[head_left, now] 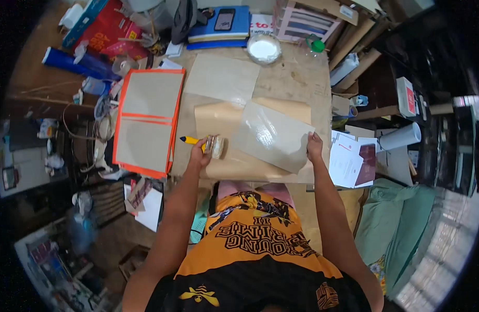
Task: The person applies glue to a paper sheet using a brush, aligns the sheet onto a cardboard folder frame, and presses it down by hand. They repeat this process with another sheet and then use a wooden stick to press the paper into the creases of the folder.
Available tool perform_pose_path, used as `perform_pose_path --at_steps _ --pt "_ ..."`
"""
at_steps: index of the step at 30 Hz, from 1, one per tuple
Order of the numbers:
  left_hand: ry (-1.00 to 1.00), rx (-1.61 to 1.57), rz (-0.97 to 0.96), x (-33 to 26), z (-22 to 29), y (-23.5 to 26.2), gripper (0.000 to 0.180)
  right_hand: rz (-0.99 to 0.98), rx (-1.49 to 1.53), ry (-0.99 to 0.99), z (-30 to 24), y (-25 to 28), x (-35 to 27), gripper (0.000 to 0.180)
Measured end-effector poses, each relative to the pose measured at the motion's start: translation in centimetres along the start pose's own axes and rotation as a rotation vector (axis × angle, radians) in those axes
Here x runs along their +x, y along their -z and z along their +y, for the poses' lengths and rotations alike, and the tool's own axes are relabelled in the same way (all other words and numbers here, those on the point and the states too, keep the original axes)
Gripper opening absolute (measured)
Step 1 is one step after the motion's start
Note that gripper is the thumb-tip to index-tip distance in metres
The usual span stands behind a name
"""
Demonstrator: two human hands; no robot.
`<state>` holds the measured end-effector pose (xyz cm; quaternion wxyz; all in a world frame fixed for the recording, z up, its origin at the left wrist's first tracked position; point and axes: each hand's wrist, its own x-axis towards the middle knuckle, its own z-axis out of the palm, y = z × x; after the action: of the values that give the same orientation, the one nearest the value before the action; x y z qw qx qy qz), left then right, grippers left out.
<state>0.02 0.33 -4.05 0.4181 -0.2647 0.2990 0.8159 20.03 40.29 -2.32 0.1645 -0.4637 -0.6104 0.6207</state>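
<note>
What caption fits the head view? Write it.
Left hand holds a wide yellow-handled brush; right hand holds a glossy grey rectangular board.

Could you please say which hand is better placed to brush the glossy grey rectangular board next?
Probably the left hand: it holds a yellow-handled brush with pale bristles; the right hand grips the board by its edge.

brush point(216, 147): yellow handle, dark end; pale bristles, seemingly wet; held in left hand point(198, 152), bristles rightward | grey board point(273, 137): rectangular, glossy-patched, askew between hands, right-hand corner at right hand point(314, 147)
</note>
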Motion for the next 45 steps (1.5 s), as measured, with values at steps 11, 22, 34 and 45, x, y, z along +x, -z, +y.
perform_pose_path --at_steps 11,22,34,45 --pt "-0.646 0.830 0.474 -2.3 -4.9 -5.8 0.021 -0.435 -0.221 -0.046 -1.0 0.2 -0.1 0.025" --pt "-1.229 1.391 -0.285 -5.6 -10.2 -11.0 0.010 -0.510 -0.504 -0.022 -0.7 1.1 1.4 0.024" --pt "-0.912 1.748 0.330 -4.6 -12.3 -5.4 0.026 -0.489 -0.799 0.145 2.3 0.6 2.7 0.033" --pt "-0.690 1.519 0.639 0.3 -9.6 -9.1 0.023 -0.529 -0.656 0.008 -0.6 0.3 1.2 0.040"
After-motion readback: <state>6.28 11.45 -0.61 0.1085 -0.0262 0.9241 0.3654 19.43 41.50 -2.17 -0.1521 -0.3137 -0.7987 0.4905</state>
